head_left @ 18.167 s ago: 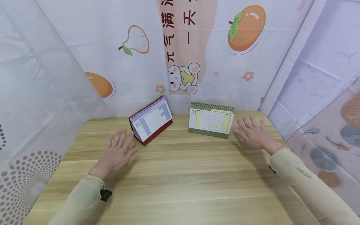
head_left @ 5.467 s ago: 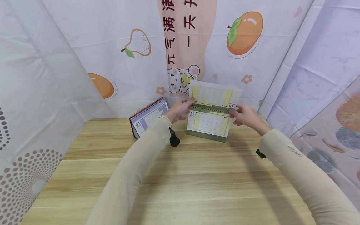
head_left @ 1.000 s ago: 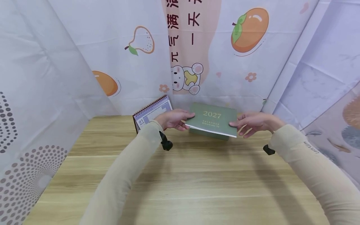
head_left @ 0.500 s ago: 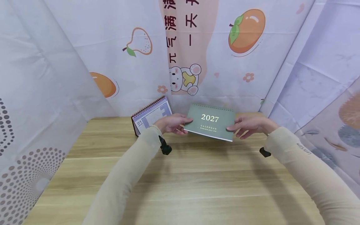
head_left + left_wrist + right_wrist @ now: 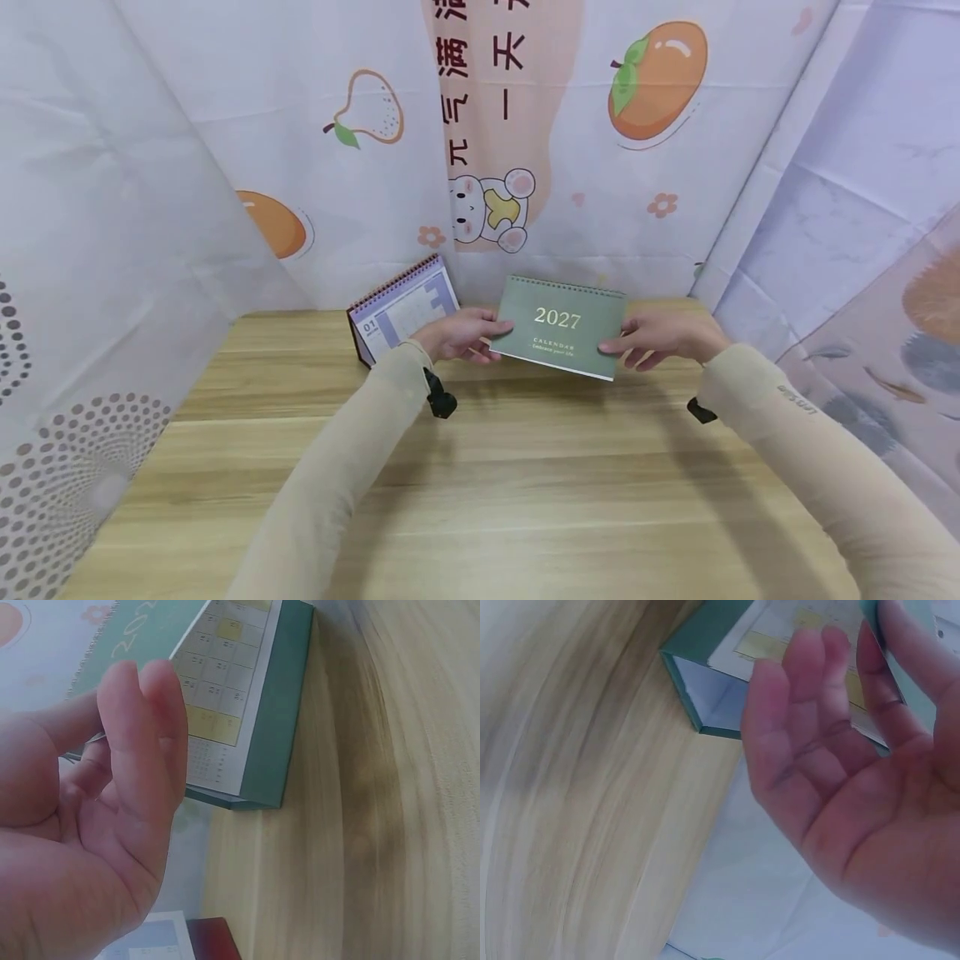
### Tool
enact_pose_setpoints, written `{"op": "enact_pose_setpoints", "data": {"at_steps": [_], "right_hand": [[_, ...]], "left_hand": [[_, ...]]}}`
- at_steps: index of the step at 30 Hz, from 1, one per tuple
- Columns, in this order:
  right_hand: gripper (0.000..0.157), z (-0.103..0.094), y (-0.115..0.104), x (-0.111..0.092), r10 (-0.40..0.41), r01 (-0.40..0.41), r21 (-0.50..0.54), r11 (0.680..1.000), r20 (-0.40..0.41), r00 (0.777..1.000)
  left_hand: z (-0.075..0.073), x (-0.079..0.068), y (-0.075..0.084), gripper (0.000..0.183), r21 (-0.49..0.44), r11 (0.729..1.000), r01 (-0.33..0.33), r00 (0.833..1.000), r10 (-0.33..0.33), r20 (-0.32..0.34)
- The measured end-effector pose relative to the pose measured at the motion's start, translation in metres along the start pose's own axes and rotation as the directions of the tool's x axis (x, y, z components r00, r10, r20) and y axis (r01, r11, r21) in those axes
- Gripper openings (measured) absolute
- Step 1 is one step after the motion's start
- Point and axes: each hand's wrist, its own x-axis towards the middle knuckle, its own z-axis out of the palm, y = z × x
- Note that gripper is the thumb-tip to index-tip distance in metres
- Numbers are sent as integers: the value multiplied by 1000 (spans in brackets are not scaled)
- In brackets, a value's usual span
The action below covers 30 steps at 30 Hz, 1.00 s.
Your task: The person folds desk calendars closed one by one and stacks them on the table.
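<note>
A green desk calendar (image 5: 558, 321) stands at the back of the table, its 2027 cover facing forward. My left hand (image 5: 461, 333) pinches the cover's left edge between thumb and index finger. On the opposite edge, my right hand (image 5: 663, 337) pinches it the same way. In the left wrist view the cover sits apart from the date page (image 5: 217, 697) beneath it, over the green base (image 5: 281, 712). The other fingers of the right hand (image 5: 832, 750) are held off the page in the right wrist view. A purple-and-red desk calendar (image 5: 405, 304) stands left, partly behind my left hand.
The wooden table (image 5: 525, 500) stretches toward me in front of both calendars. A printed fabric backdrop (image 5: 300, 100) rises just behind them, with more fabric (image 5: 862, 192) along the right side.
Earliest, both hands lay apart and the green calendar showed month 11. Later its pages were turned up and over. Over the last second, the pinched cover has come down lower over the base.
</note>
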Motion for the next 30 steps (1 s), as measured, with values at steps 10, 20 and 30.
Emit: {"op": "enact_pose_setpoints", "data": {"at_steps": [10, 20, 30], "right_hand": [[35, 5, 1, 3, -22, 21, -62, 998, -9, 1000], [36, 6, 3, 7, -38, 34, -110, 993, -36, 999], [32, 8, 4, 7, -78, 68, -124, 990, -77, 994]], "left_hand": [[3, 0, -8, 33, 62, 998, -13, 1000, 14, -20], [5, 3, -6, 35, 132, 991, -20, 999, 26, -43], [2, 2, -8, 65, 150, 989, -11, 999, 19, -51]]}}
